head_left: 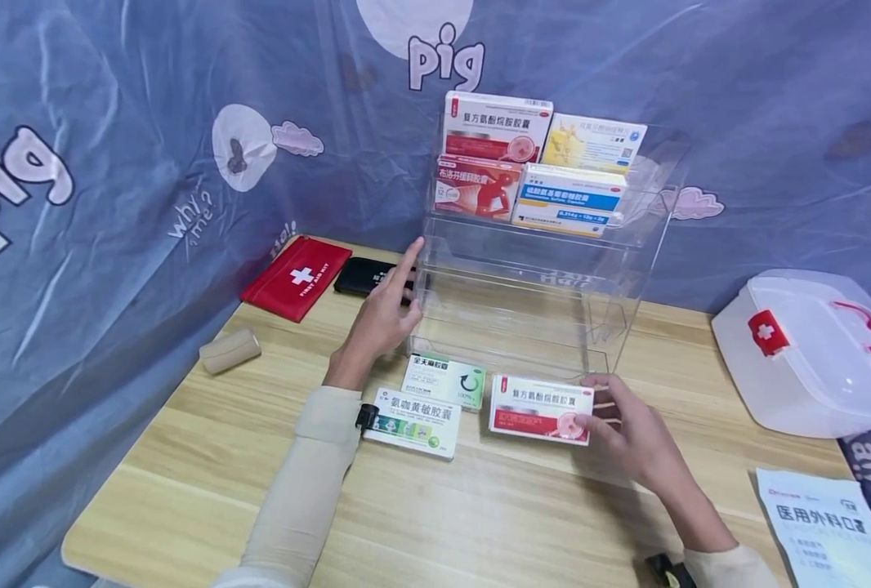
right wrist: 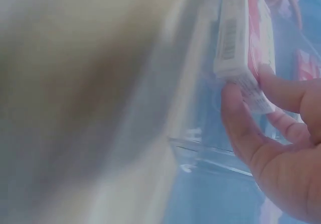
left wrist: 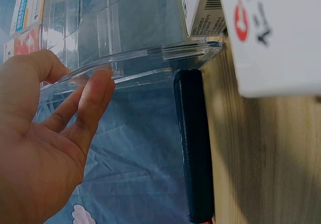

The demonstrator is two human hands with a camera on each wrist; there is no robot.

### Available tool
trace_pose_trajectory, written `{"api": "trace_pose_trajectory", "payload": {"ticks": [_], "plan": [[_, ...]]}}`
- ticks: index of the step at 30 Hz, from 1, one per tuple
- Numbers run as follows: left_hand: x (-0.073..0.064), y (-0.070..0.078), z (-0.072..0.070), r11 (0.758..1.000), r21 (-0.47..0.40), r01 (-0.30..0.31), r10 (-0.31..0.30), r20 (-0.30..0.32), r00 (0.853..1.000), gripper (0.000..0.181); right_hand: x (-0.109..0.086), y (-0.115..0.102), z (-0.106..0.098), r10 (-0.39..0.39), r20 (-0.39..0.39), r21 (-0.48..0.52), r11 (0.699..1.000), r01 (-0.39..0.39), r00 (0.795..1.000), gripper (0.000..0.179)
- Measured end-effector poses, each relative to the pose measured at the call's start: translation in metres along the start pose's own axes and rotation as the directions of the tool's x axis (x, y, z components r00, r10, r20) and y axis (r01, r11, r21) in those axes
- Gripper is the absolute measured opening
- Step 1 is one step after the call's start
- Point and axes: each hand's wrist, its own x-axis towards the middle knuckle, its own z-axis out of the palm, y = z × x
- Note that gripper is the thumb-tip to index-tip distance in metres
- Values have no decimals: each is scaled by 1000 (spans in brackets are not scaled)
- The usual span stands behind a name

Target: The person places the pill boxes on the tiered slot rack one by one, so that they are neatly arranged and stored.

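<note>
I see four boxes already shelved (two more wait on the bench), my right hand (head_left: 630, 429) pinching the red-and-white box (head_left: 541, 408) near the bench's front edge, my left hand (head_left: 387, 306) flat-fingered against the clear rack (head_left: 538, 278).

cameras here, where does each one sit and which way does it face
Head: worn high, looks forward and down at the table, clear rack, both forearms and hands.
Left wrist: sits low beside the left hand, looks along the rack's edge; palm and fingers show.
Right wrist: beside the right hand, blurred, looks at the red and white box it pinches.
Shared: head and right wrist both show that box.
</note>
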Motion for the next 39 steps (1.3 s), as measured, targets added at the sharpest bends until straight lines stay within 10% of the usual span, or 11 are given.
{"api": "trace_pose_trajectory", "payload": {"ticks": [10,23,33,39], "plan": [[0,-1,0,1000,-14,-2,2,1,1000,101,46,-24,-38,-68,-279,-26,998,63,958,48],[1,0,-1,1000,-3,-11,11,-5,1000,100,128,-66,-51,-288,-528,-205,956,208,799,43],[0,2,1,1000,-3,-6,6,1,1000,100,151,-50,-35,-238,-582,-224,966,128,777,40],[-1,2,1,1000,1,3,-3,-1,1000,100,157,-48,-24,-191,-539,-190,976,103,820,40]]}}
